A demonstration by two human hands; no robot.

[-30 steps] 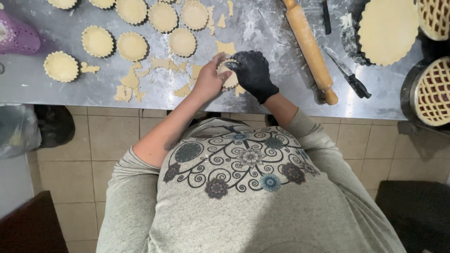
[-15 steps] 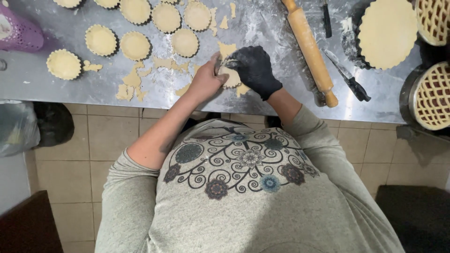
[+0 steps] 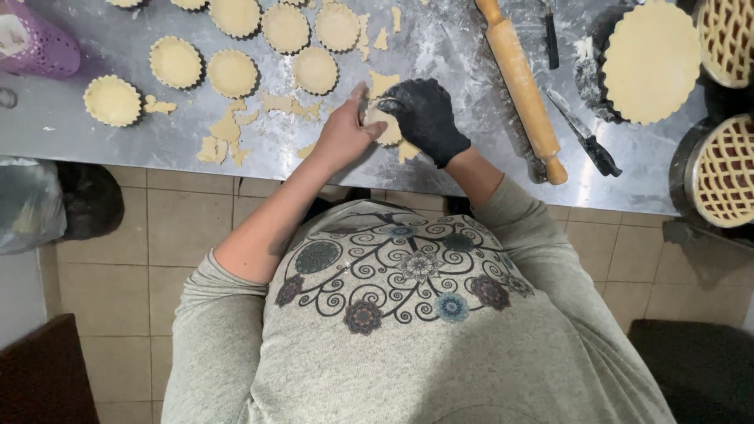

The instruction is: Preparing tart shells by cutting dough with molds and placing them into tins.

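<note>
On the floured steel desk point(image 3: 471, 55), dough-lined tartlet shells point(image 3: 232, 72) sit at the left, with dough scraps point(image 3: 228, 129) in front of them. At the centre, the bare left hand point(image 3: 344, 129) and black-gloved right hand point(image 3: 428, 118) each close their grip on one small tartlet shell point(image 3: 385, 126) held between them. To the right lie a wooden rolling pin point(image 3: 522, 82), a knife point(image 3: 585, 133) and a large dough-lined tart pan point(image 3: 648, 63).

Pale cream dough in the small tart shell point(image 3: 382, 126), held between a bare left hand point(image 3: 343, 133) and a black-gloved right hand point(image 3: 428, 118). Same cream on the scraps point(image 3: 224, 129). Light tan wood for the rolling pin point(image 3: 522, 86). Dull grey, flour-dusted metal table point(image 3: 440, 47). Purple perforated basket point(image 3: 35, 39). Lattice pattern on the pie point(image 3: 726, 169). Black-handled knife point(image 3: 585, 133).
</note>
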